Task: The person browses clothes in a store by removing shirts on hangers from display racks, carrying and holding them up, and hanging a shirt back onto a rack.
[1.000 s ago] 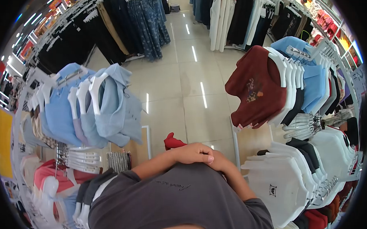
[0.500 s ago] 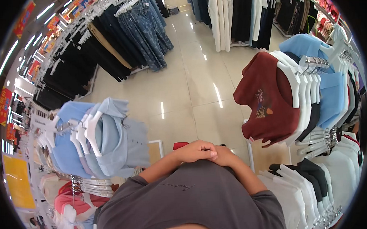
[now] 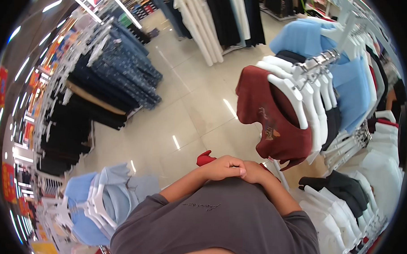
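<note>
Shop aisle, left hand clasped over right hand, in front; right's grip unclear

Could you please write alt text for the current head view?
Wearer's left hand clasped over right hand near a dark grey T-shirt in a clothing shop. A maroon top hangs at right, light blue shirts at lower left, cream trousers across the tiled floor.

No text legible. Shirt bears dark cursive script, unreadable; lettering on red sign, left edge, too blurred.
</note>
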Available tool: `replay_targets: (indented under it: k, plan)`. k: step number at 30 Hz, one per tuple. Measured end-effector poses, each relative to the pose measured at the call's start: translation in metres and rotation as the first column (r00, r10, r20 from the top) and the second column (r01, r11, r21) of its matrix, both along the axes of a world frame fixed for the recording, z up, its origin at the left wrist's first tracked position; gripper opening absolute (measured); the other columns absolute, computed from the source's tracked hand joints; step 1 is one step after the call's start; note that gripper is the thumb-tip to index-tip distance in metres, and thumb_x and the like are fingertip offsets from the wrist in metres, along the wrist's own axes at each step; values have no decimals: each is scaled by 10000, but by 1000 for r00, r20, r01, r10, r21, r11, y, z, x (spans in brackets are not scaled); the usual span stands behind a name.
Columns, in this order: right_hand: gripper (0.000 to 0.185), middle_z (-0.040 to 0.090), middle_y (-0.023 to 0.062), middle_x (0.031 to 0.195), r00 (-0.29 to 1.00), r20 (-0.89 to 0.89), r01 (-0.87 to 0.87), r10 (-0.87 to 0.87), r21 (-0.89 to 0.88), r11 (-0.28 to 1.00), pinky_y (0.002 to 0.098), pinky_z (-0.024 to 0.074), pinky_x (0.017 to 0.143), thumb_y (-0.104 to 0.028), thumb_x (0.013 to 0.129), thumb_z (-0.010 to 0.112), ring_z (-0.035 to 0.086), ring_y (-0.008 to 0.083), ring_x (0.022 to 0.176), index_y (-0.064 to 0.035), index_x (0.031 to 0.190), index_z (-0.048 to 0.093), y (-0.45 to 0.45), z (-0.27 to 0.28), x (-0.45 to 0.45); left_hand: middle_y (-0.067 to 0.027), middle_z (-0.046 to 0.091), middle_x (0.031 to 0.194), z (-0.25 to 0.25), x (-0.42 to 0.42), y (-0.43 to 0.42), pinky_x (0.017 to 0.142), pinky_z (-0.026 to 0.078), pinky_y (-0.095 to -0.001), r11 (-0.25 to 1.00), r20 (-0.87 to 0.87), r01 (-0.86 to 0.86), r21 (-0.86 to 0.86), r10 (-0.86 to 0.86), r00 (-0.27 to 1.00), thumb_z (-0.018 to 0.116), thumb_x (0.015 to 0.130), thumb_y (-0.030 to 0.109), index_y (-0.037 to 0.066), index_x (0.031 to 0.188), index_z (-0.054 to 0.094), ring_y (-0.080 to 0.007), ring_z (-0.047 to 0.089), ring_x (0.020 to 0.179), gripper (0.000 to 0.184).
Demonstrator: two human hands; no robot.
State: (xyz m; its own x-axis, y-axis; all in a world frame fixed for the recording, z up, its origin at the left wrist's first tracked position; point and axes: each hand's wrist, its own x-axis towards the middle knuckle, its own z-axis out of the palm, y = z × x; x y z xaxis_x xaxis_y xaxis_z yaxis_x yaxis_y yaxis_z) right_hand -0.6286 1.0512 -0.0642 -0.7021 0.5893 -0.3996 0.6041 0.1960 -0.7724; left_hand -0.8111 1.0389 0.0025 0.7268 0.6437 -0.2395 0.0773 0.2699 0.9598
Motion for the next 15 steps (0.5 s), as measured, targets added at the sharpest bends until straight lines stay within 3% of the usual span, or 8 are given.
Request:
replay_targets:
  k: [3, 7, 15]
  plan:
    - [357, 676, 178, 1039, 995, 22, 98, -98, -13, 995, 443, 489, 803, -303, 804, 565, 630, 378, 970, -98, 1088, 632, 7, 22, 12, -71, 659, 914, 1, 11, 29, 855, 454, -312, 990, -43, 141, 1, -141, 989, 538, 943, 139, -11, 872, 638, -148, 587, 882, 193]
    - [353, 677, 184, 1027, 955, -21, 296, -296, 67, 953, 445, 490, 797, -306, 799, 571, 631, 383, 961, -89, 1070, 633, 3, -1, 29, -68, 659, 915, -3, 30, 65, 853, 455, -308, 942, 24, 336, 27, -336, 941, 537, 937, 136, -8, 879, 640, -145, 587, 885, 187]
    - [397, 664, 196, 1083, 777, -22, 630, -629, 34, 776, 434, 487, 850, -326, 820, 545, 620, 377, 1019, -62, 1104, 629, 13, 7, 10, -54, 660, 929, 10, 43, 134, 849, 459, -295, 757, -5, 650, 67, -651, 759, 554, 953, 185, 1, 924, 646, -134, 593, 897, 208]
